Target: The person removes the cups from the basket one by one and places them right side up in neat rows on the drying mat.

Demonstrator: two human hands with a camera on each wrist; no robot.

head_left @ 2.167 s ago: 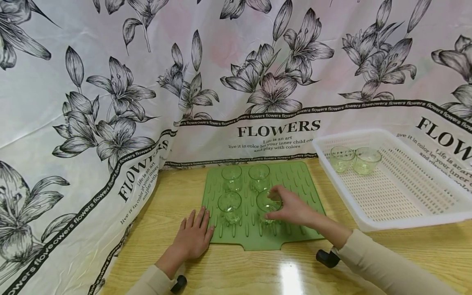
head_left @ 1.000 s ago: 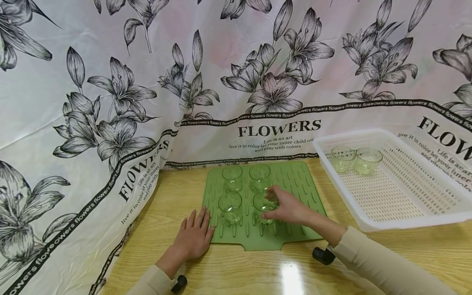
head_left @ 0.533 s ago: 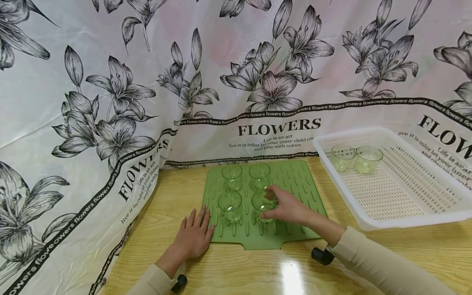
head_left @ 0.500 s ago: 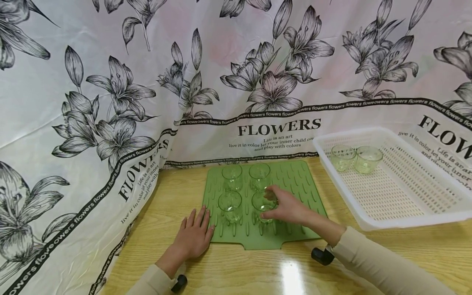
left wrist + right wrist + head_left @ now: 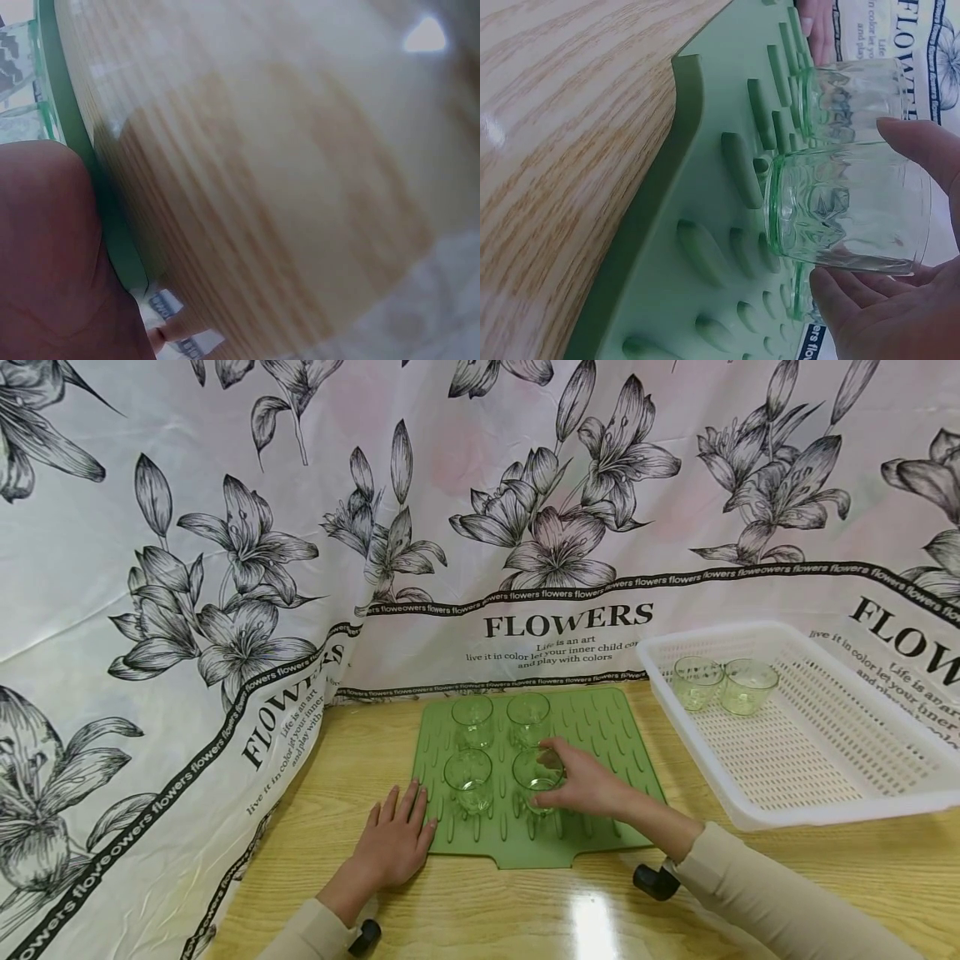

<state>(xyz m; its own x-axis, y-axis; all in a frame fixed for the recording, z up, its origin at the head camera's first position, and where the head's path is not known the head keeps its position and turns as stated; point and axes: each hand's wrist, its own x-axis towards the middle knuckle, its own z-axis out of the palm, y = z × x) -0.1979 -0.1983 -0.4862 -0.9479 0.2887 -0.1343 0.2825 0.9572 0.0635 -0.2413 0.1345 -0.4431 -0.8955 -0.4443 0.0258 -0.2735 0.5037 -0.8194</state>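
My right hand (image 5: pixel 588 781) grips a clear, green-tinted drinking glass (image 5: pixel 529 777) between thumb and fingers. The glass stands upright at the front right of a group on the green ridged mat (image 5: pixel 603 735). Seen from the right wrist, the thumb lies along one side of this glass (image 5: pixel 847 206) and the fingers are on the other, with its base at the mat. Three matching glasses stand beside and behind it: front left (image 5: pixel 468 781), back left (image 5: pixel 472 722) and back right (image 5: pixel 528 718). My left hand (image 5: pixel 393 843) lies flat, fingers spread, along the mat's left edge.
To the right stands a white perforated plastic basket (image 5: pixel 795 817). Two more glasses, one at the left (image 5: pixel 696 685) and one beside it (image 5: pixel 750 687), sit in its back left part. A flower-printed cloth (image 5: pixel 420 652) hangs behind and left of the wooden table (image 5: pixel 465 910).
Over the first second or so, my right hand shifted the front right glass slightly left on the mat. Since then both hands and all the glasses have stayed in place.
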